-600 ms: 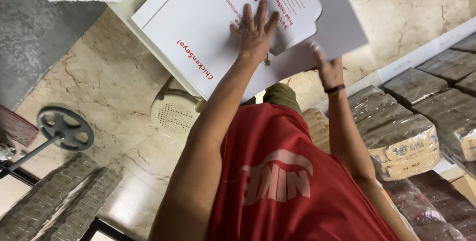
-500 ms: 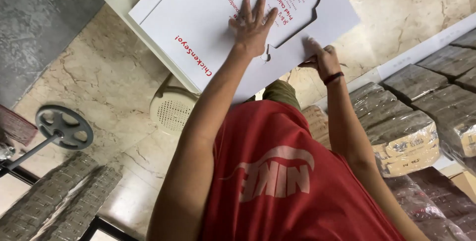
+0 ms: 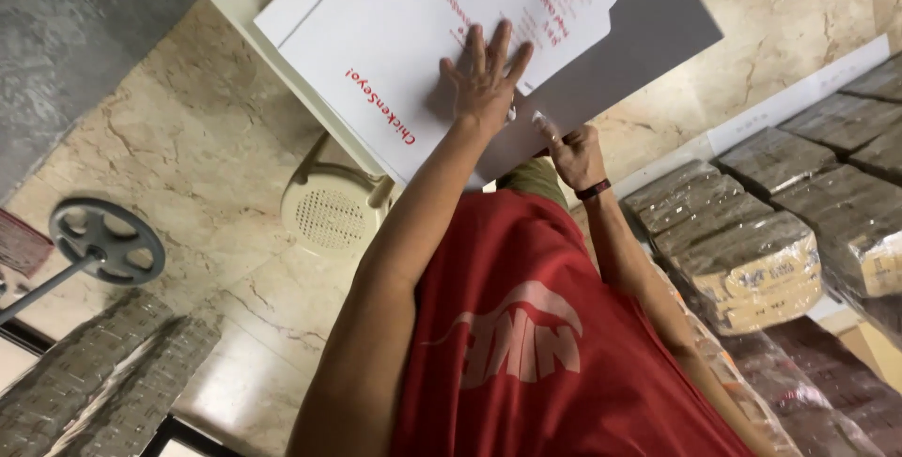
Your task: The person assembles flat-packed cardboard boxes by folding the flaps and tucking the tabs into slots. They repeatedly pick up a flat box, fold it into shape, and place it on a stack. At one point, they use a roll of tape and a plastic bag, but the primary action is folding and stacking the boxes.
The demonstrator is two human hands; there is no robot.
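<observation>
As seen from the head camera, the scene runs from a grey spoked wheel on a rod [image 3: 105, 241] at the far left, lying over the marble floor [image 3: 202, 152], to a round white perforated stool [image 3: 334, 213] standing under the edge of the white table [image 3: 282, 67]. On that table lies a flat white carton blank with red print [image 3: 413, 34], unfolded, its grey inner flap [image 3: 648, 30] extending to the right. Pressed palm-down on the blank near its lower edge, the left hand [image 3: 484, 81] has its fingers spread wide and flat, grasping nothing. Just beside it, the right hand [image 3: 575, 152], wearing a dark wrist band [image 3: 593, 190], has its fingers curled at the lower edge of the grey flap; whether they pinch the board cannot be told. Below both arms a red shirt [image 3: 536, 354] fills the foreground. At the far right, wrapped bundles of flat cartons [image 3: 752, 250] lie stacked side by side.
</observation>
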